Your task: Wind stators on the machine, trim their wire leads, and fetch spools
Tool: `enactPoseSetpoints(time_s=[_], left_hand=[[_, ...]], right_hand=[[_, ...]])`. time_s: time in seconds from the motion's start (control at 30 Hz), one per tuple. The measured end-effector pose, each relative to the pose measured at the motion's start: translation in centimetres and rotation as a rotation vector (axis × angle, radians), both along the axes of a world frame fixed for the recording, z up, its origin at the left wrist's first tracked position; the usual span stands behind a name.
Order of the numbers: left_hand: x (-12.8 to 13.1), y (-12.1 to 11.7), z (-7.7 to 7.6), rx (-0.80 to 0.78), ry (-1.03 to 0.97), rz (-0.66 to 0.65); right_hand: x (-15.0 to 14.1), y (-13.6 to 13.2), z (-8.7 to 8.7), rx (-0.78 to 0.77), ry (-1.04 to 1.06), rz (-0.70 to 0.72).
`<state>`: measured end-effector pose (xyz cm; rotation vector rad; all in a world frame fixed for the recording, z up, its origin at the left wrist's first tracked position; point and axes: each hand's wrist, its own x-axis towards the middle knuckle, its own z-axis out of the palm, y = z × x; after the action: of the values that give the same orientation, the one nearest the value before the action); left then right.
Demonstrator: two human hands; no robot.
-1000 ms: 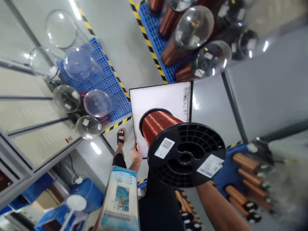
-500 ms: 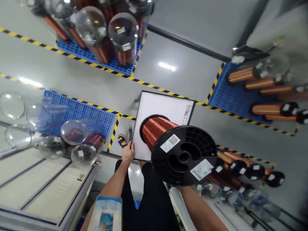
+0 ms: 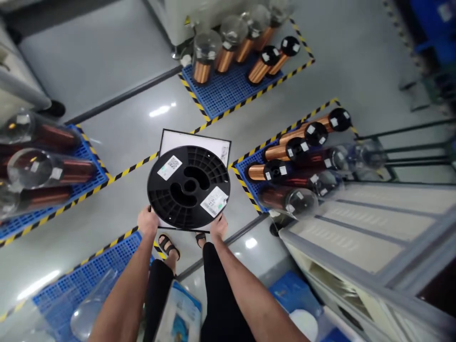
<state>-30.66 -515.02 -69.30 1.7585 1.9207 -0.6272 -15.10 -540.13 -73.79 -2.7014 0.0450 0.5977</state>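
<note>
Holding 1 wire spool (image 3: 188, 187) in front of the body, the person keeps its black plastic flange facing up toward the camera; the flange has 3 large openings around a central hole and carries 2 white labels (image 3: 213, 201). The spool lies against 1 white board (image 3: 194, 141), which shows past the flange at the top.

The left hand (image 3: 147, 222) touches the lower left of the flange, near the board's lower corner. The right hand (image 3: 218, 226) touches the flange's lower edge. Both sets of fingers pass behind the flange, so whether they are clamped on the spool or the board cannot be determined.

Below the hands, 2 sandals (image 3: 169, 247) and black trousers (image 3: 223, 294) are visible, with 1 printed white-and-blue package (image 3: 178, 316) at the lower edge of the view.

On the floor, 4 blue plastic pallets (image 3: 228, 88) sit inside yellow-and-black tape lines (image 3: 256, 95). The upper pallet holds 2 uncovered copper wire spools (image 3: 265, 59) and about 4 spools under clear dome covers (image 3: 207, 45). The right pallet holds 4 uncovered spools (image 3: 274, 171), plus further covered spools, which are blurred. The left pallet shows 3 covered spools (image 3: 30, 168).
</note>
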Motion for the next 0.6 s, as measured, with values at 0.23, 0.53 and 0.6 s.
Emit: enactPoseSetpoints(time_s=[0.23, 0.53, 0.6], left_hand=[[10.7, 8.2, -1.0, 0.004, -0.086, -0.197], [22.0, 16.9, -3.8, -0.044, -0.200, -0.432], [24.4, 18.2, -4.2, -0.053, -0.202, -0.481]], right_hand=[[5.1, 5.3, -1.9, -0.004, 0.033, -0.298], [11.1, 11.8, -1.8, -0.150, 0.127, -0.559], [12.2, 13.1, -1.6, -0.188, 0.155, -0.584]])
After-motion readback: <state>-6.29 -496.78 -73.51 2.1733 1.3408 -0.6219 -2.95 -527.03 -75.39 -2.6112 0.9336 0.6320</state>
